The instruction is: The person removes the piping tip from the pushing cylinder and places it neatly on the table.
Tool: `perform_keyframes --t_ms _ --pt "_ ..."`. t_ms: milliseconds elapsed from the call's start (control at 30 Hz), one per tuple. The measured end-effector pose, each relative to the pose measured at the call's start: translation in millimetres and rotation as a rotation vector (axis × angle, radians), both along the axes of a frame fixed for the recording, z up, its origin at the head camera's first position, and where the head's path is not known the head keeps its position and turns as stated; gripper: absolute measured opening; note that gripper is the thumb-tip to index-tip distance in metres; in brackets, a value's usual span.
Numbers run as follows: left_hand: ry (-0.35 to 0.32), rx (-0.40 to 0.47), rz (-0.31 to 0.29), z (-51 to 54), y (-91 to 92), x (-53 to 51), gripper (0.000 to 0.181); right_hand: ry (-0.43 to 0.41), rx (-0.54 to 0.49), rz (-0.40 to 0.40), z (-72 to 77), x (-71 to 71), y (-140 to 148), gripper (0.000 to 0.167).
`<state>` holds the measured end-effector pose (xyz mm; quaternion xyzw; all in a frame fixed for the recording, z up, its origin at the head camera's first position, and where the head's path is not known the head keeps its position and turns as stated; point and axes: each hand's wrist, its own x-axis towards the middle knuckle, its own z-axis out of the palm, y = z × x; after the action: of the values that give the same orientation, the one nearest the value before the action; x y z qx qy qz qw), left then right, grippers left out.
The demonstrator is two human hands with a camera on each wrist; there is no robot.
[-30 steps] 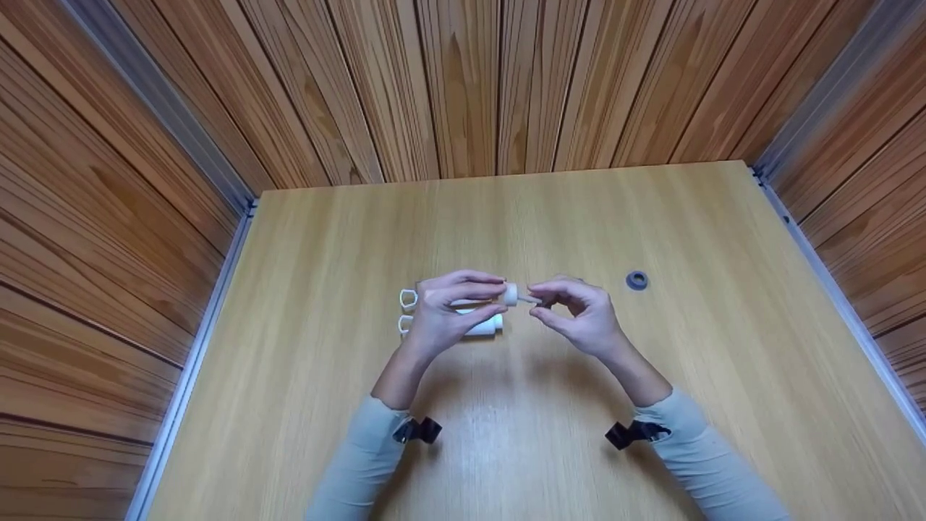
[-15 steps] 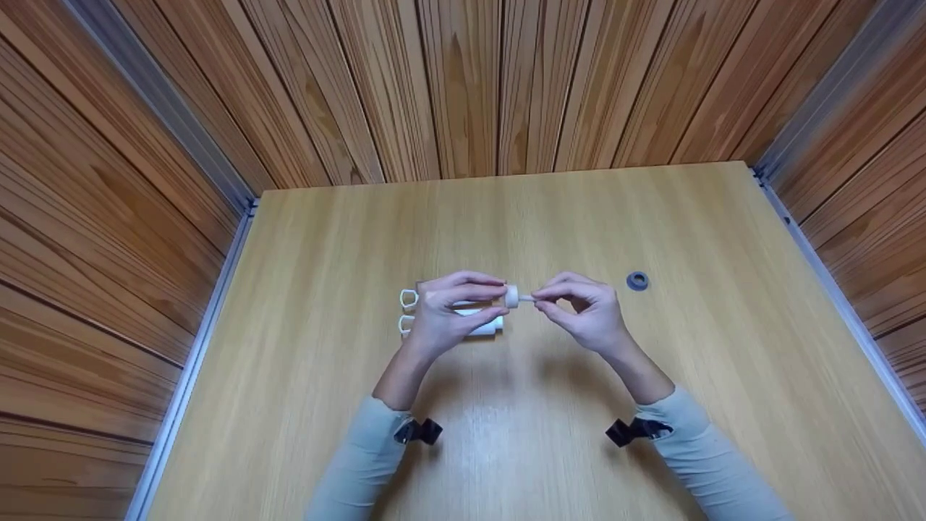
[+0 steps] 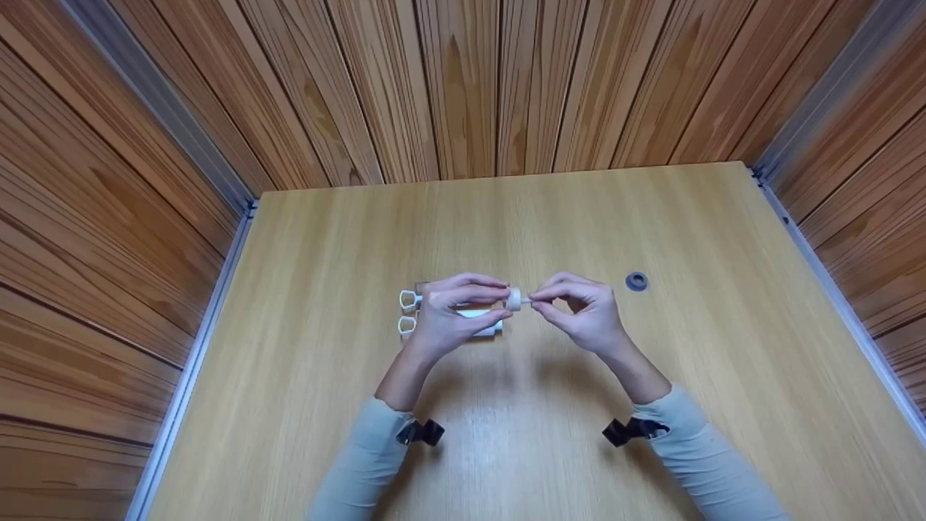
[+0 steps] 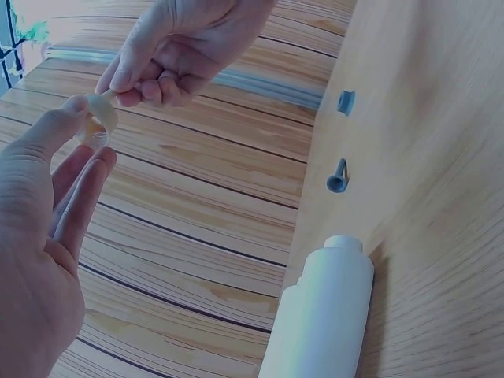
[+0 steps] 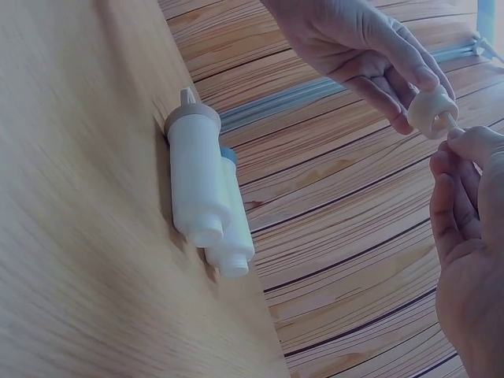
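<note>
My left hand (image 3: 459, 312) pinches a small white, cap-like part (image 3: 514, 299) between thumb and fingertips, above the table. From its right side sticks a thin pale stem (image 5: 449, 120), which my right hand (image 3: 584, 312) pinches between thumb and index finger. In the left wrist view, the part has a clear rim at its lower end. Whether stem and part are one piece, I cannot tell. Beneath my left hand lie two white bottles (image 5: 198, 169) side by side, one with a beige cap and the other with a blue-grey cap (image 5: 228, 153); the hand partly covers them in the head view.
A grey ring-shaped piece (image 3: 636, 281) lies on the wooden table (image 3: 325, 239), right of my right hand. Near it in the left wrist view is a grey piece with a thin stem (image 4: 337, 179). Wood-panelled walls (image 3: 463, 87) enclose the back and sides.
My left hand and the white part have shifted slightly right. Compared with half a second ago, my right fingers are a little closer to the part, and less of the stem shows between them.
</note>
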<state>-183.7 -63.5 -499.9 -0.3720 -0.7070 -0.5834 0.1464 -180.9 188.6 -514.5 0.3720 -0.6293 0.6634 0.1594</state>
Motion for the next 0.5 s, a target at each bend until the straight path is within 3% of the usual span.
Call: perform_keyframes --t_ms 500 --pt "-0.071 -0.001 0.011 -0.9 -0.1 1.5 0.026 -0.03 -0.046 0.012 -2.1 -0.4 -6.4 0.028"
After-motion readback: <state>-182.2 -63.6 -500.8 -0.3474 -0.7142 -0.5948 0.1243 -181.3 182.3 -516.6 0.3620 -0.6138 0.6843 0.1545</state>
